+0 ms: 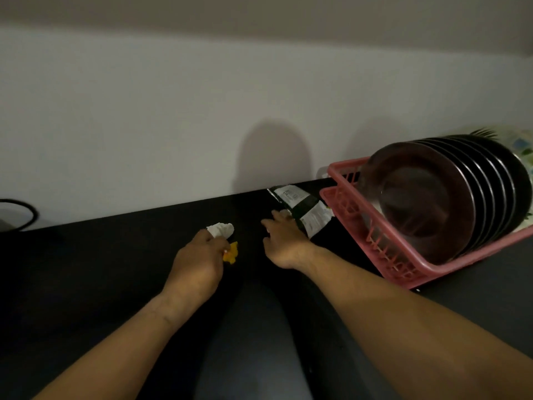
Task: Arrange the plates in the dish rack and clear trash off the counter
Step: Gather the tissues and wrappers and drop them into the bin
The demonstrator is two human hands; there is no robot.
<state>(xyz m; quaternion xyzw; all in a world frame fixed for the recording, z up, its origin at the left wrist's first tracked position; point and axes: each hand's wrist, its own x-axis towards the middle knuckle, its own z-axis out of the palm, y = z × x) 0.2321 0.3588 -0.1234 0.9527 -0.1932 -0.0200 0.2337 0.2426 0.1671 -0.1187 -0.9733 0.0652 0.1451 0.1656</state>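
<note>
status from where i'm standing: black counter (86,269) running along a white wall (144,125), lighting dim.

left hand (199,264): fingers curled tight around a crumpled white tissue (221,228), which sticks out past the knuckles toward the wall. an orange scrap (231,253) sits right at the fingertips of the same hand. can't tell if it's pinched or just lying on the counter against the fingers.

right hand (284,243): palm down, fingers spread and fairly straight, not closed on anything. the fingertips reach the near edge of a dark wrapper (302,206) with white label panels. looks like contact at the tips, no grasp.

the wrapper lies flat on the counter near the wall, between the right hand and the dish rack (403,272), with its far end just beside the rack's left wall.

the dish rack is pink plastic with slotted sides, on the counter at the right, angled toward the wall. dark plates (418,203) stand on edge inside it in one close row, faces toward the hands. the row fills the back part of the rack and the front part holds nothing i can see. a patterned plate (519,145) stands behind the dark ones, mostly hidden.

both forearms are stretched out over the counter, well apart at the elbows and closer at the hands. a dark round thing (20,215) sits at the far left edge, cut off, can't identify it.
</note>
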